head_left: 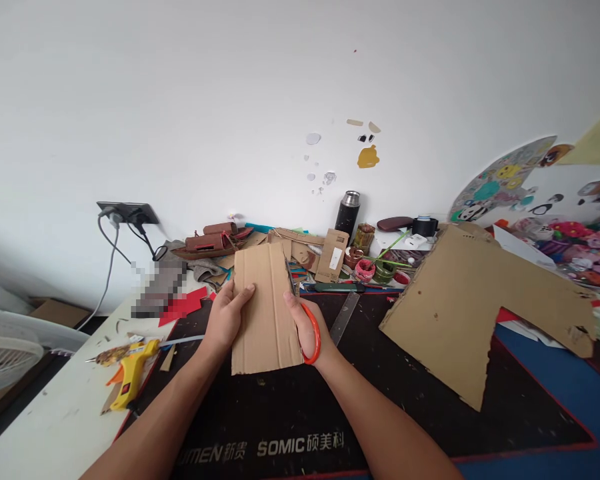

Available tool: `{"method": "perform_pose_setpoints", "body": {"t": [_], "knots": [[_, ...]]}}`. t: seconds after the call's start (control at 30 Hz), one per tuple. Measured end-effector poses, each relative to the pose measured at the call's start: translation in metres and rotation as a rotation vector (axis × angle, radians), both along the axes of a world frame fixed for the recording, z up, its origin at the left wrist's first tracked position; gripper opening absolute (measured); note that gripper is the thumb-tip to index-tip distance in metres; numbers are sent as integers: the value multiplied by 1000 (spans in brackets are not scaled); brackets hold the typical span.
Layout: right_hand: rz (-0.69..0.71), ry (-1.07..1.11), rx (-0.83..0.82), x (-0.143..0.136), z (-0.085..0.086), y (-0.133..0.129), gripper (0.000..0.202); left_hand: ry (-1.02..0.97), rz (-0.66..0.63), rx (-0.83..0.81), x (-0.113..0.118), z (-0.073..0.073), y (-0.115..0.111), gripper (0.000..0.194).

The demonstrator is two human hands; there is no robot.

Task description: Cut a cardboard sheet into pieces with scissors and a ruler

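Between my hands a piece of cardboard [263,313] is held up over the black mat. My left hand [227,313] grips its left edge, with the thumb lying on the face. On the right edge, my right hand [310,327] presses a thumb to the cardboard. That same hand has orange-handled scissors [316,337] looped over it, their dark blades pointing up along the board's right side. Most of the blades and the fingers behind the cardboard are hidden. A metal ruler [345,317] lies on the mat behind my right hand.
A yellow glue gun [135,377] lies at the left on the white table. A large cardboard sheet [445,313] covers the mat's right side. Along the wall stand a black thermos [348,212], paint jars [365,269] and a brown model boat [210,243]. A utility knife [335,287] lies behind the ruler.
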State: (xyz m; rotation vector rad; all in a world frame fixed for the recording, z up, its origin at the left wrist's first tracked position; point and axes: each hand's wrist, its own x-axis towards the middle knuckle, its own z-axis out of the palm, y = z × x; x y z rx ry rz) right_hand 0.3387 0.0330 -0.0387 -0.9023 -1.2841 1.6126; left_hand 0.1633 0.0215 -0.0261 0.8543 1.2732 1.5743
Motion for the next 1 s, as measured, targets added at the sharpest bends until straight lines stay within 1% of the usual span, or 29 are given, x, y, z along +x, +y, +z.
{"method": "perform_pose_setpoints", "body": {"t": [0.13, 0.37, 0.43, 0.57, 0.67, 0.73, 0.8, 0.87, 1.0], "knots": [[0, 9, -4, -1, -1, -1, 69, 2, 1, -15, 0, 0, 0, 49], [-45, -33, -6, -1, -6, -1, 68, -6, -2, -12, 1, 1, -1, 45], [-32, -5, -5, 0, -4, -1, 67, -14, 1, -19, 3, 3, -1, 47], [23, 120, -23, 1, 4, 1, 67, -63, 4, -18, 5, 6, -1, 50], [20, 147, -55, 2, 6, 4, 67, -88, 45, -45, 1, 8, -1, 53], [6, 139, -107, 3, 6, 7, 67, -94, 111, -51, -5, 8, -1, 52], [-15, 142, -157, 5, 5, 10, 67, -92, 193, -12, -12, 7, 1, 47], [-43, 153, -174, 6, 4, 14, 67, -84, 249, 61, -16, 6, 2, 43], [-124, 157, -167, 9, 7, 18, 68, -73, 294, 266, -20, 9, 3, 36]]}}
